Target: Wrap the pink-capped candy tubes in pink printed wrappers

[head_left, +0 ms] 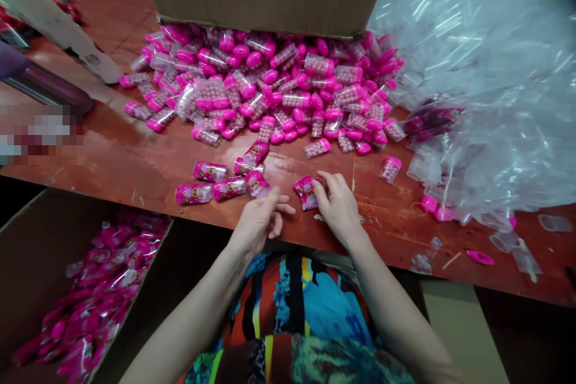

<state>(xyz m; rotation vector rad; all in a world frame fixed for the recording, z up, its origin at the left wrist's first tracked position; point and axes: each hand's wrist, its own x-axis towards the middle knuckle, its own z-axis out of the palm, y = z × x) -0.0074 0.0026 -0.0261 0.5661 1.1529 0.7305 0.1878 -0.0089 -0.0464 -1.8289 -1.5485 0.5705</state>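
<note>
My right hand point(337, 204) has its fingertips closed on the right edge of a small pink printed wrapper packet point(306, 192), which lies on the red-brown table. To its left, my left hand point(263, 216) hovers near the table's front edge, its fingers loosely apart with nothing seen in them. Just beyond its fingertips lies another pink printed packet point(257, 184). A few clear tubes with pink printed wrapping, such as this wrapped candy tube point(229, 188), lie beside it. Farther back spreads a large heap of clear candy tubes point(292, 99) with pink caps and pale pink balls inside.
A cardboard box point(265, 0) stands behind the heap. Clear plastic bags point(486, 84) cover the right side. Below the table at left, an open carton point(27, 240) holds many pink packets. A white bottle point(54, 24) and a dark bottle point(45, 81) are at left.
</note>
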